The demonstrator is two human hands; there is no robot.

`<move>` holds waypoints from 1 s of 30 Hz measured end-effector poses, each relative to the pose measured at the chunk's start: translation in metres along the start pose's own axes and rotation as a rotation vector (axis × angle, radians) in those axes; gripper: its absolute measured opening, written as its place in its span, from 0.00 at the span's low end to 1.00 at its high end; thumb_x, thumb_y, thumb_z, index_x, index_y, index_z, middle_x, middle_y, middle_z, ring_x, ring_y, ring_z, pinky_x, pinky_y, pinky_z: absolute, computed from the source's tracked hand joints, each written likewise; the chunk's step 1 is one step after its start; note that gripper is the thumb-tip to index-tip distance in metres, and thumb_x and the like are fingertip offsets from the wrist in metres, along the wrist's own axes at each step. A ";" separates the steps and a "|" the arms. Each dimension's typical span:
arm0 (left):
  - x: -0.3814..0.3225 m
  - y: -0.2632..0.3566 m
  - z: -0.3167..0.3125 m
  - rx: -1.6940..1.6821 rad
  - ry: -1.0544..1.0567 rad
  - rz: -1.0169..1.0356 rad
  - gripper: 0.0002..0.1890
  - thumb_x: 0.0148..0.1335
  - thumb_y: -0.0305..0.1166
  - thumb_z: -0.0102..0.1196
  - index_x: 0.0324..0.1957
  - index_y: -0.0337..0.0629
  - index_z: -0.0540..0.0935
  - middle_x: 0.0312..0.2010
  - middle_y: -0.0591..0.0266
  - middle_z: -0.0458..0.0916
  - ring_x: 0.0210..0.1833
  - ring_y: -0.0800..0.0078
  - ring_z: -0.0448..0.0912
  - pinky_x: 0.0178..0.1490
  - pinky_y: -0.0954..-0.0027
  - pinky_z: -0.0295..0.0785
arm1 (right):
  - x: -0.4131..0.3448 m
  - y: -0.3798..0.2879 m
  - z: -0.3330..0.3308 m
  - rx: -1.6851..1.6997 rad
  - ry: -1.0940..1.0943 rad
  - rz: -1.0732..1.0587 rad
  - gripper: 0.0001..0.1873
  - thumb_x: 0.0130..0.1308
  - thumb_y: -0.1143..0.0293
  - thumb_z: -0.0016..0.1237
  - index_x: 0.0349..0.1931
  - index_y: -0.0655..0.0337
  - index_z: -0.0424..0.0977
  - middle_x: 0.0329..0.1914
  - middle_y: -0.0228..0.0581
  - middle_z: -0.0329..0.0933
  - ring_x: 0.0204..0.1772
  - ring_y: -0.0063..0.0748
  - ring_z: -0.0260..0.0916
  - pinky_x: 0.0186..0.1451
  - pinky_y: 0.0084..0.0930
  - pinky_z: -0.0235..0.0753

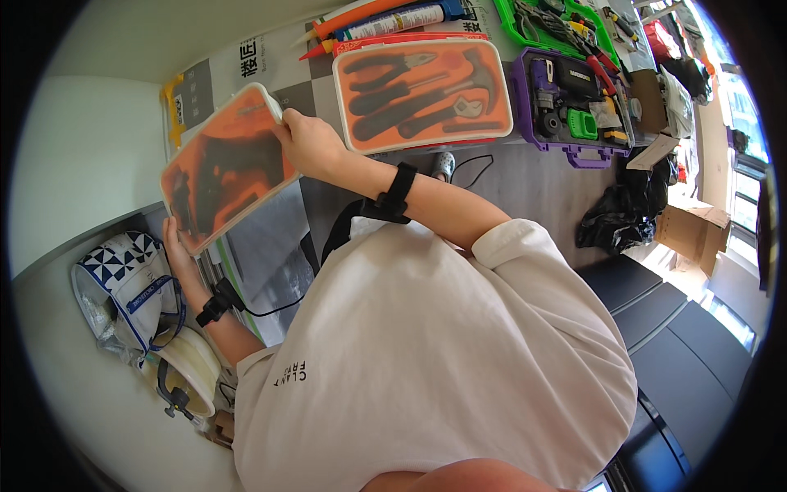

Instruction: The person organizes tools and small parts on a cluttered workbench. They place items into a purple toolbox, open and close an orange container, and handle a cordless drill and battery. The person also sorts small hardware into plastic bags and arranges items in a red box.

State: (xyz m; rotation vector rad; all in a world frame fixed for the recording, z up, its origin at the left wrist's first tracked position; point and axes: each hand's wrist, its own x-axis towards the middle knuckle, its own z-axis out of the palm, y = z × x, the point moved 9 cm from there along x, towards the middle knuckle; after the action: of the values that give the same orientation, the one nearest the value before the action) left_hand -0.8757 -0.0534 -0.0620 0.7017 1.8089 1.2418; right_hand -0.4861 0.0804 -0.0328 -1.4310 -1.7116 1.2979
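Note:
A tool case with a cloudy lid (237, 166) is held tilted at the left between both my hands; dark shapes, one like a power drill, show through over an orange tray. My right hand (310, 144) grips its upper right edge. At its lower left edge is my left hand (178, 246), fingers along the rim. Just right of them, a second lidded case (424, 95) lies on the table, with pliers, a screwdriver, a claw hammer and an adjustable wrench visible through its lid.
Sealant tubes (393, 21) lie behind the second case. To the right are a purple tool case (522, 92) and a green tray (507, 24) of hand tools. A patterned bag (126, 264) and a pale bucket (206, 369) stand by the left wall. A black cable (270, 313) runs near my left wrist.

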 end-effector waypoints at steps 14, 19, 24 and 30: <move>0.000 0.089 0.088 -0.165 -0.187 0.161 0.11 0.73 0.38 0.45 0.46 0.42 0.76 0.45 0.67 0.77 0.48 0.77 0.77 0.52 0.72 0.71 | -0.021 -0.029 -0.098 0.054 0.164 -0.036 0.16 0.73 0.61 0.45 0.38 0.68 0.72 0.32 0.60 0.79 0.39 0.63 0.76 0.42 0.52 0.74; -0.004 0.108 0.163 -0.159 -0.233 0.128 0.13 0.72 0.39 0.49 0.50 0.43 0.78 0.47 0.69 0.78 0.49 0.79 0.77 0.49 0.75 0.71 | -0.032 0.003 -0.172 0.072 0.294 -0.002 0.17 0.72 0.59 0.45 0.44 0.67 0.74 0.37 0.59 0.80 0.42 0.61 0.78 0.43 0.47 0.76; -0.036 0.105 0.272 -0.064 -0.312 0.275 0.10 0.72 0.36 0.51 0.41 0.40 0.79 0.38 0.71 0.76 0.43 0.82 0.72 0.49 0.77 0.65 | -0.060 0.061 -0.268 0.021 0.372 0.100 0.14 0.73 0.61 0.47 0.45 0.64 0.75 0.30 0.43 0.76 0.35 0.32 0.73 0.39 0.30 0.73; -0.083 0.098 0.373 0.043 -0.459 0.379 0.15 0.72 0.39 0.51 0.30 0.42 0.73 0.25 0.75 0.64 0.31 0.85 0.61 0.35 0.77 0.59 | -0.096 0.108 -0.326 0.039 0.372 0.066 0.10 0.77 0.66 0.44 0.37 0.62 0.70 0.29 0.21 0.61 0.36 0.13 0.55 0.38 0.14 0.60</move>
State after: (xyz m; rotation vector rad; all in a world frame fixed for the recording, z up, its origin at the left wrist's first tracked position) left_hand -0.5129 0.0949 -0.0135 1.2829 1.3632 1.1567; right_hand -0.1316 0.0903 0.0083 -1.6013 -1.3954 1.0130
